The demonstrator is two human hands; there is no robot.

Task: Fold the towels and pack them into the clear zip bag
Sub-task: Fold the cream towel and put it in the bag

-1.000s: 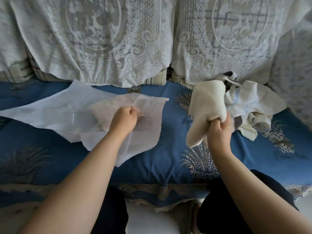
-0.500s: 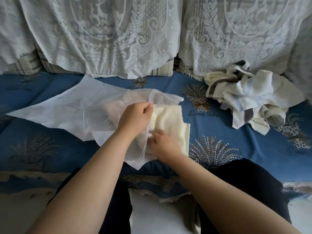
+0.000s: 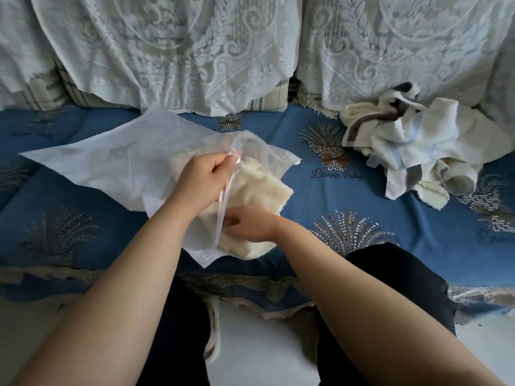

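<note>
Two bare hands work at the middle of a blue patterned sofa seat (image 3: 390,218). One clear zip bag (image 3: 117,162) lies flat on the seat, its open mouth facing right. One folded cream towel (image 3: 264,185) sits partly inside that mouth, with its right side and near edge sticking out onto the seat. One loose heap of unfolded towels (image 3: 412,146), cream with grey and pale blue stripes, lies well apart to the right, near the sofa back; how many towels are in the heap cannot be told. The left hand (image 3: 203,179) pinches the upper lip of the bag between thumb and curled fingers and lifts it, so the zip strip runs down in front of the towel. The right hand (image 3: 250,224) rests on the near part of the folded towel, just below the left hand, fingers reaching in under the raised lip; whether they grip the cloth cannot be told. White lace covers (image 3: 195,51) hang down the sofa back behind everything. Dark trouser legs (image 3: 390,274) show at the bottom, below the seat edge.
</note>
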